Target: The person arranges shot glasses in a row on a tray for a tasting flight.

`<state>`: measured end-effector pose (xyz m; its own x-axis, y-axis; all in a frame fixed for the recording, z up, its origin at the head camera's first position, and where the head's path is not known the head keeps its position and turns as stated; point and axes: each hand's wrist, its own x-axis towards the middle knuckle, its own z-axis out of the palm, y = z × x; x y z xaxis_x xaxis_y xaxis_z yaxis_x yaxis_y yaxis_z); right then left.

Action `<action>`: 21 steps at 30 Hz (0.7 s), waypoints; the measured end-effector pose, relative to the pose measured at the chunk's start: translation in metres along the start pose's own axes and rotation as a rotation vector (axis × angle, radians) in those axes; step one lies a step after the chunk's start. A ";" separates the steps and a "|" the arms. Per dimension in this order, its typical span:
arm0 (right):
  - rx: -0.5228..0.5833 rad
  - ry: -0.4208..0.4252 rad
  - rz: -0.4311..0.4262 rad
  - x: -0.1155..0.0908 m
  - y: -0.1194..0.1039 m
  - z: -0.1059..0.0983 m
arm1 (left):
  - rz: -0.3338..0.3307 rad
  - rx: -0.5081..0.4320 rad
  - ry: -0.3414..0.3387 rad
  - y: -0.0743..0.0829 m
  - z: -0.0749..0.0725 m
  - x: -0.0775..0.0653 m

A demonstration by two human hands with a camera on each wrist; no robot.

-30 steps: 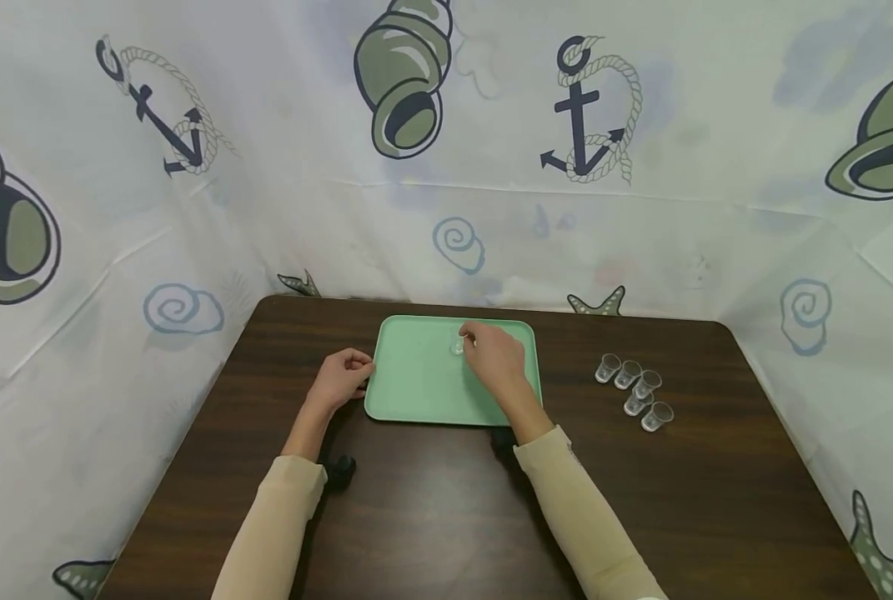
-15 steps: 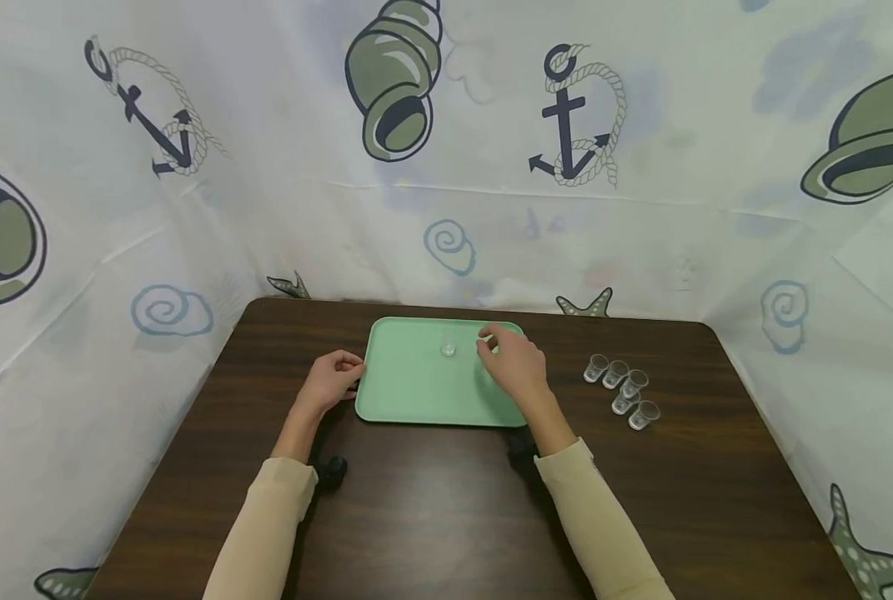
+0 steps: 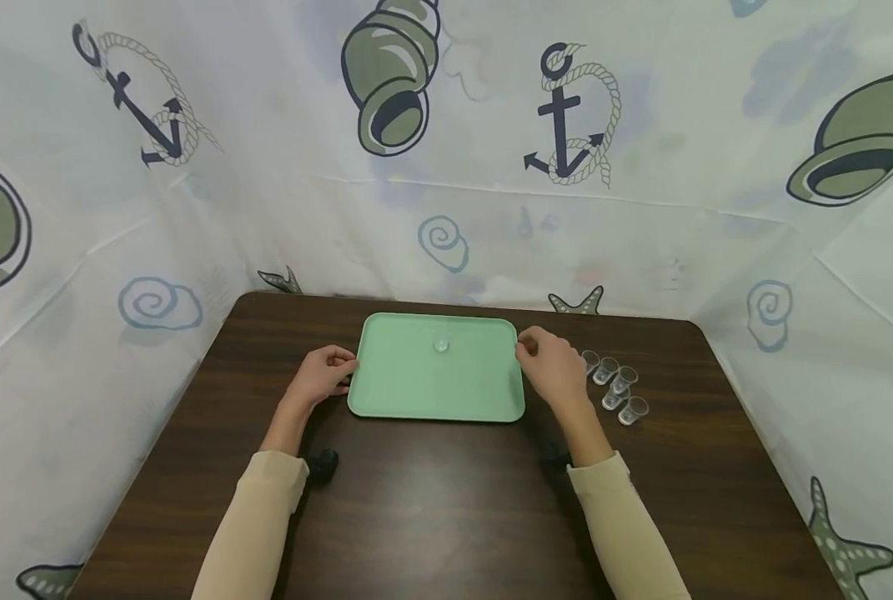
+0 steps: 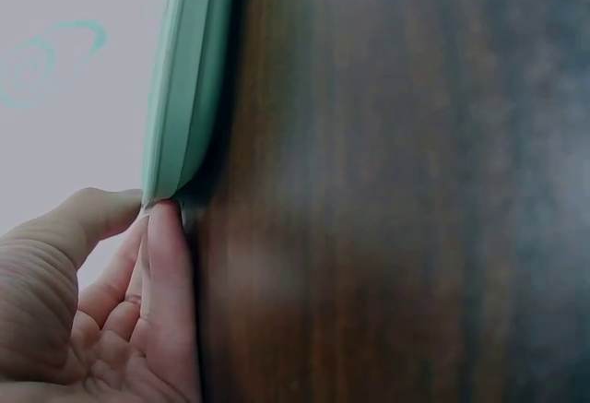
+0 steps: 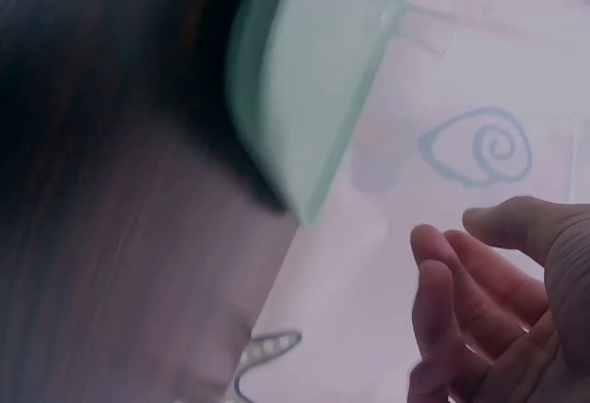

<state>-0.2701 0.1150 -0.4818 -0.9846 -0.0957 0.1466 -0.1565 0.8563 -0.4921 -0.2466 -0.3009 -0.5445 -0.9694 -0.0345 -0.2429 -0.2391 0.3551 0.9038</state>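
A light green tray (image 3: 434,383) lies on the dark table. One small clear plastic cup (image 3: 441,342) stands on it, toward its back. My left hand (image 3: 324,372) is at the tray's left edge; in the left wrist view the thumb (image 4: 115,209) meets the rim from above and a finger sits under it, pinching it. My right hand (image 3: 554,364) is beside the tray's right edge. Its fingers (image 5: 433,306) are loosely bent with a gap to the thumb, holding nothing, and the right wrist view shows them apart from the tray.
Several more clear cups (image 3: 633,410) stand in a loose cluster on the table (image 3: 431,508) to the right, just past my right hand. A patterned white cloth (image 3: 326,225) hangs behind the table and along its sides.
My right hand has let go of the cup on the tray and moved right, off the tray to its right edge. My left hand stays at the left edge.
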 end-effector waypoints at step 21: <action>-0.244 -0.095 0.144 -0.008 0.053 -0.054 | -0.007 0.031 -0.019 0.002 -0.002 0.002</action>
<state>-0.2658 0.1889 -0.4625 -1.0000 -0.0021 0.0034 -0.0029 0.9600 -0.2798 -0.2492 -0.3019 -0.5431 -0.9666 -0.0195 -0.2557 -0.2434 0.3834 0.8909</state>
